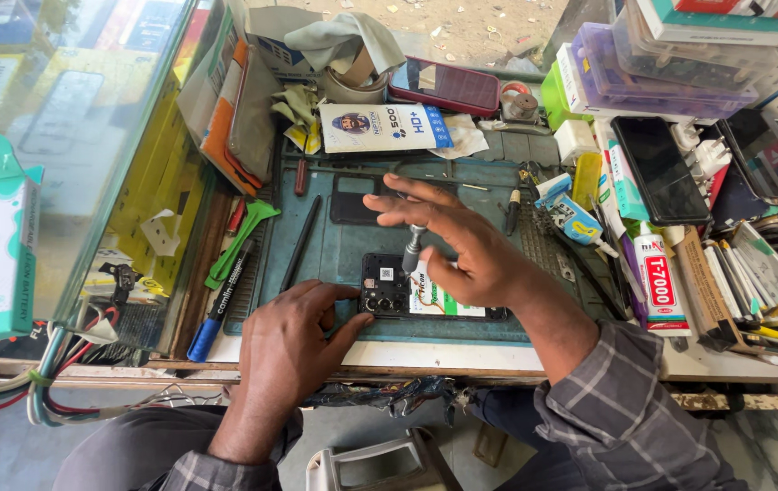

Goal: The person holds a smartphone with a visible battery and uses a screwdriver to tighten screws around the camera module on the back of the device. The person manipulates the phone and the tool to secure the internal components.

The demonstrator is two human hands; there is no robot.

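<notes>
We find an opened phone [430,295] lying back-up on the teal work mat [334,245], near the front edge of the tabletop [461,356]. Our left hand [302,341] rests on the mat just left of the phone, fingers curled loosely, fingertips and thumb touching the phone's camera end and gripping nothing. Our right hand [452,241] is above the phone; thumb and one finger pinch the metal shaft of a small screwdriver [413,247], the other fingers spread wide. The screwdriver stands nearly upright, its tip on the phone's upper part.

A dark back cover [352,200] lies on the mat behind the phone. A black stylus-like tool [301,243] lies at the left. A white glue tube [660,277] lies to the right, well apart.
</notes>
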